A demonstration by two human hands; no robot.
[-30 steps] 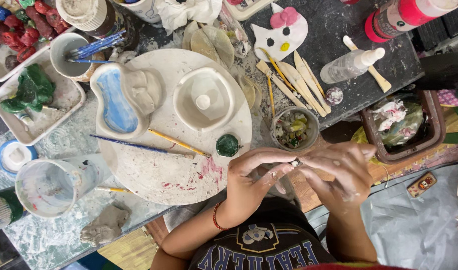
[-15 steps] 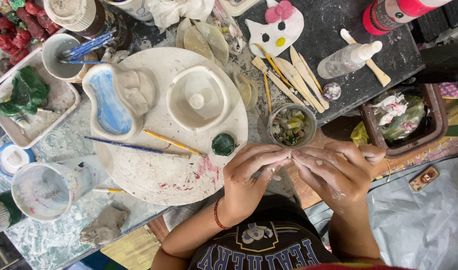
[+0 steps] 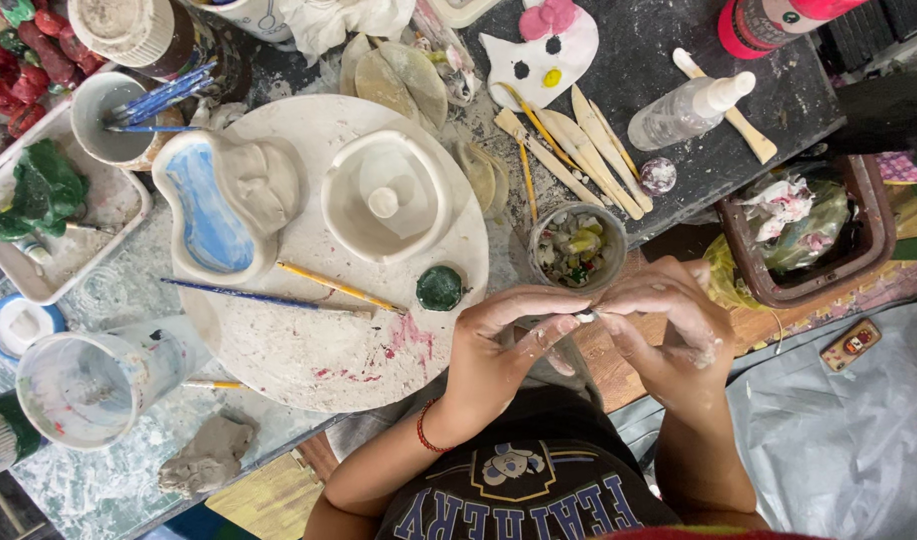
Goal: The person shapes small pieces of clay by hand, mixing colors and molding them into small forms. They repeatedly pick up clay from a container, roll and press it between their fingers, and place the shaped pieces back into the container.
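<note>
Both hands, left (image 3: 498, 345) and right (image 3: 668, 330), pinch a clay bit (image 3: 584, 316) (tiny); squeezing harder may crush it.

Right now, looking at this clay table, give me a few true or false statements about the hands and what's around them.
1. Both hands pinch a small pale bit of clay between their fingertips. True.
2. The left hand holds a paintbrush. False: the brushes lie on the round board.
3. A small cup of mixed bits stands just beyond the hands. True.
4. The right hand rests in the brown tray. False: it meets the left hand, apart from the tray.
</note>
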